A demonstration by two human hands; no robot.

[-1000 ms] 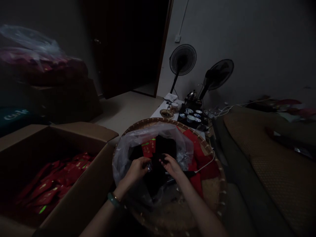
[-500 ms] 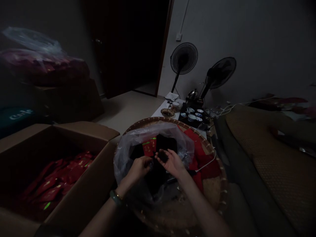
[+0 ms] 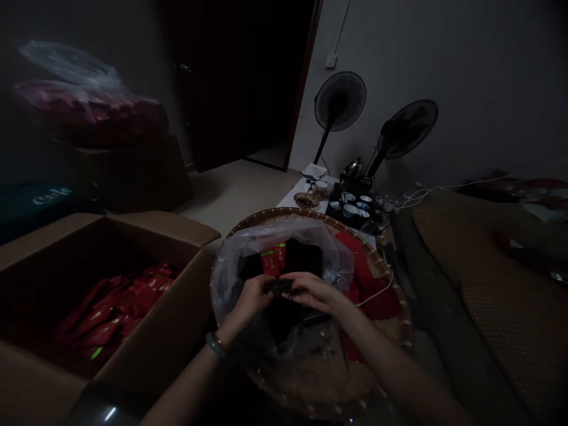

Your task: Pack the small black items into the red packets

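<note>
Dark clump pinched | left hand curled | right hand palm-down

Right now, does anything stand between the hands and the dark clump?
Nothing visible does: the left hand and right hand both hold the dark clump, above the open bag.

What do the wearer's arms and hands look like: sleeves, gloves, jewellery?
The left hand and right hand are ungloved. No sleeves show on either forearm. A green bangle with a small gold-toned piece circles the left wrist; nothing is visible on the right wrist.
</note>
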